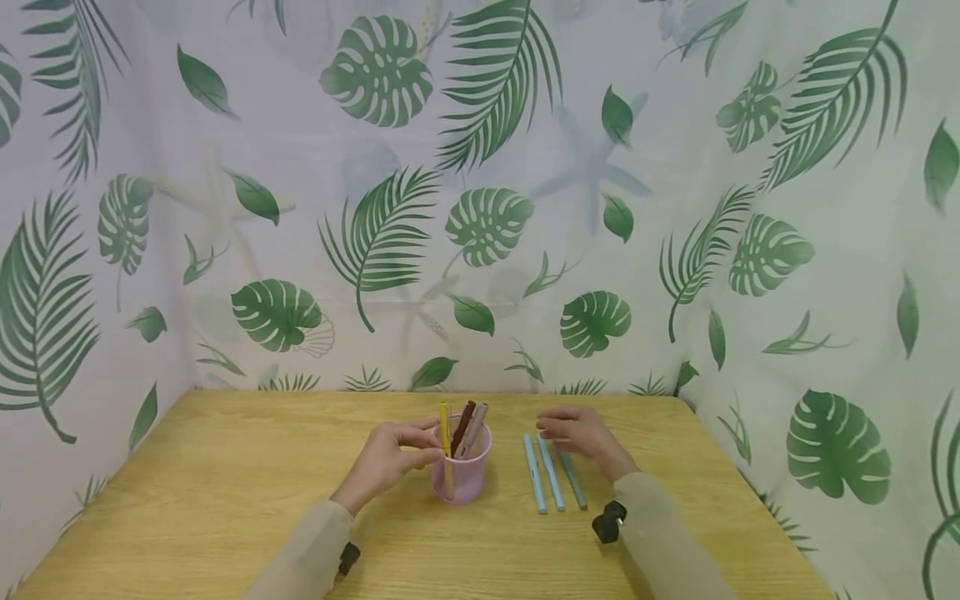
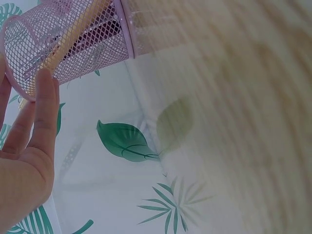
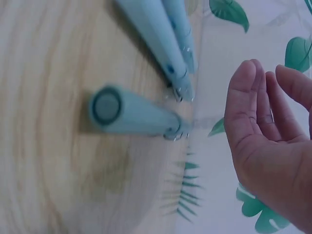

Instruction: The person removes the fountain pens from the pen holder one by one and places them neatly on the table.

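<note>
My left hand (image 1: pixel 390 458) is at the left side of a pink mesh pen holder (image 1: pixel 472 479), thumb in front and fingers farther back, gripping it near the rim. In the left wrist view its fingers (image 2: pixel 45 112) lie against the mesh and rim. A yellow pen (image 1: pixel 444 429), a dark brown pen (image 1: pixel 462 429) and a pale greyish pen (image 1: pixel 474 429) stand tilted in the holder. Above the far ends of three light blue pens (image 1: pixel 551 475) hovers my right hand (image 1: pixel 581 433), fingers bent loosely with nothing between them. It stays apart from the pens (image 3: pixel 141 112) in the right wrist view.
The wooden table (image 1: pixel 225 483) runs back to a white curtain (image 1: pixel 510 350) printed with green leaves, which also hangs on both sides. A dark device (image 1: pixel 609 522) is strapped at the right wrist, another (image 1: pixel 348 557) at the left.
</note>
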Demonstrator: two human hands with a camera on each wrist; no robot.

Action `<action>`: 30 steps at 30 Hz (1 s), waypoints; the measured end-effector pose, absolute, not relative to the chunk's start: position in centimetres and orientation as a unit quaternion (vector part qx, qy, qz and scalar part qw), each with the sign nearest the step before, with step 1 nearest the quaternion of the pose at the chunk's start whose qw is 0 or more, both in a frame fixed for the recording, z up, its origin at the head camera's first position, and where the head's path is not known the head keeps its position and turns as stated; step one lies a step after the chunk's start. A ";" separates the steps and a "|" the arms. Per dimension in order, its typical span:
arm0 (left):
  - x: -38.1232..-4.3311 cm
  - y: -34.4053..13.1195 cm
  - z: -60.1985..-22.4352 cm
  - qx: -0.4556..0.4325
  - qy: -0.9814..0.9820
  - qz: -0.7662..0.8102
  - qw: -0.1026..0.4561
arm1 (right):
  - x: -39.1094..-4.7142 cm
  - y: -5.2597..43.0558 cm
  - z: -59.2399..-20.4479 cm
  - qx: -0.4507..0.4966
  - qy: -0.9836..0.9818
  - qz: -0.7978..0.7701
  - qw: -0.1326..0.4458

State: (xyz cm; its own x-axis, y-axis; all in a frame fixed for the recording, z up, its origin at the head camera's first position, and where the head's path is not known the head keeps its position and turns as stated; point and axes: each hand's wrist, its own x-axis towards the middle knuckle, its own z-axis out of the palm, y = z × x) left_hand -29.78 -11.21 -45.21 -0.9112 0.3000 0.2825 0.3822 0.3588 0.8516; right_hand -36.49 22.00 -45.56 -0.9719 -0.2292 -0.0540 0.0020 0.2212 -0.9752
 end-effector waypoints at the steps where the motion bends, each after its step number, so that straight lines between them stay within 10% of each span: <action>1: -29.8 -11.2 -45.2 -0.206 -0.824 -0.527 0.039 | -36.4 21.7 -45.5 -0.080 0.772 -0.623 0.095; 30: -30.1 -11.2 -45.4 -0.216 -0.818 -0.531 0.044 | -34.3 13.5 -45.2 -0.131 0.704 -0.697 0.028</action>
State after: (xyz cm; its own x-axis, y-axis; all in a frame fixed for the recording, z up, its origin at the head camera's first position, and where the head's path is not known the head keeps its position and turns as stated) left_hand -30.13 -11.19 -45.44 -0.9024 0.3069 0.3024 0.4010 0.3416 0.8500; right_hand -34.31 13.46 -45.17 -0.9641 -0.2237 0.1429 -0.1451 -0.0066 -0.9894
